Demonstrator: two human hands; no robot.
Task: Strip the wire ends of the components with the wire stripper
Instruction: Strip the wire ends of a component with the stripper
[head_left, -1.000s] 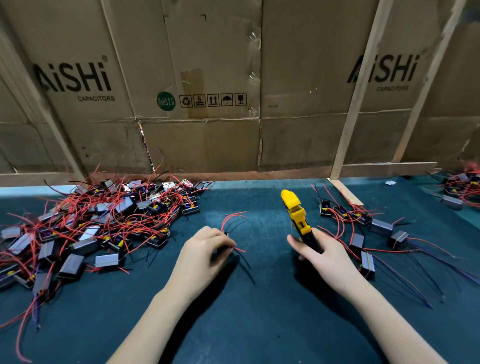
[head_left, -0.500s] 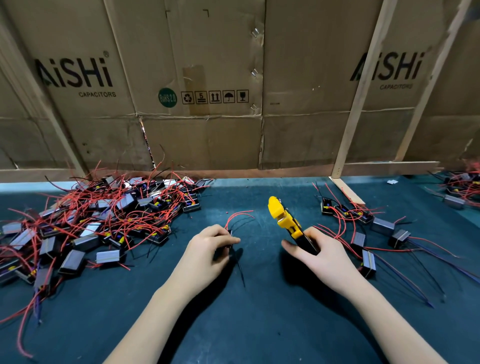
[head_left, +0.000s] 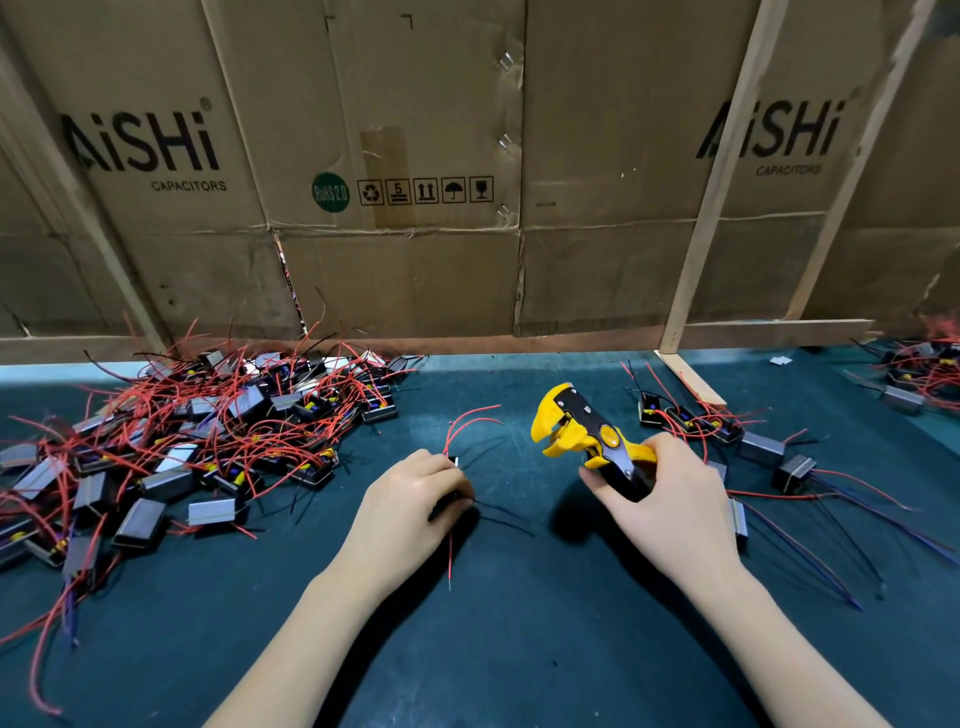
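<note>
My right hand (head_left: 660, 499) grips the yellow and black wire stripper (head_left: 582, 431) by its handles, its open jaws pointing left and up. My left hand (head_left: 410, 499) holds a small component (head_left: 451, 500), mostly hidden under the fingers. Red wires (head_left: 465, 423) curl up from the component, a red one hangs down toward me, and black wires (head_left: 501, 517) trail to the right. The stripper's jaws sit a short way to the right of the red wires, apart from them.
A large pile of grey components with red wires (head_left: 197, 447) lies at the left on the dark green mat (head_left: 519, 623). A smaller group of components (head_left: 748, 447) lies right of my right hand. Cardboard sheets (head_left: 415, 182) with wooden battens wall the back.
My right hand has turned the wire stripper so its jaws face left, and moved it toward the left hand. A red wire now hangs below my left hand.
</note>
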